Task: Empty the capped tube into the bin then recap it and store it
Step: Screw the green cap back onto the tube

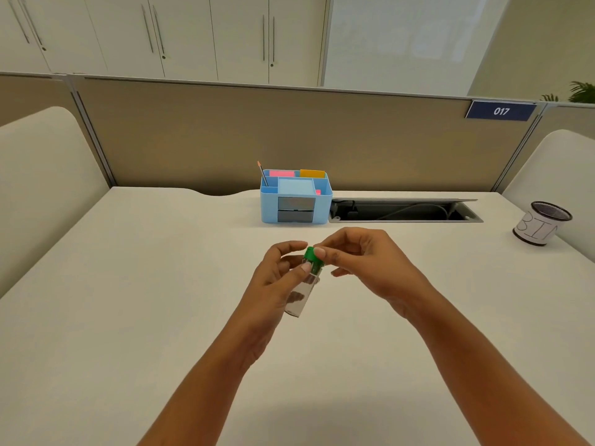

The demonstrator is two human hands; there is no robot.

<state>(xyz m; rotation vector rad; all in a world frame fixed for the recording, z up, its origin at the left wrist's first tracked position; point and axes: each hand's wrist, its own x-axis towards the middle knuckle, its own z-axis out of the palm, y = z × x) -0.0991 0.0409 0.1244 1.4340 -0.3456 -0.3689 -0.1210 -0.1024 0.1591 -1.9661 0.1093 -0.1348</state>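
Note:
A clear plastic tube (301, 296) with a green cap (313, 256) is held above the middle of the white desk. My left hand (277, 278) grips the tube's body, tilted with the cap end pointing away. My right hand (360, 255) pinches the green cap between thumb and fingers. The cap sits on the tube's mouth. Something dark shows faintly inside the tube. A black mesh cup with a paper label reading BIN (542, 224) stands at the far right of the desk.
A light blue desk organiser (294, 197) with sticky notes and a pencil stands at the back centre. Next to it on the right lies an open cable tray (405, 211) set into the desk. A beige partition runs behind, and padded dividers flank both sides.

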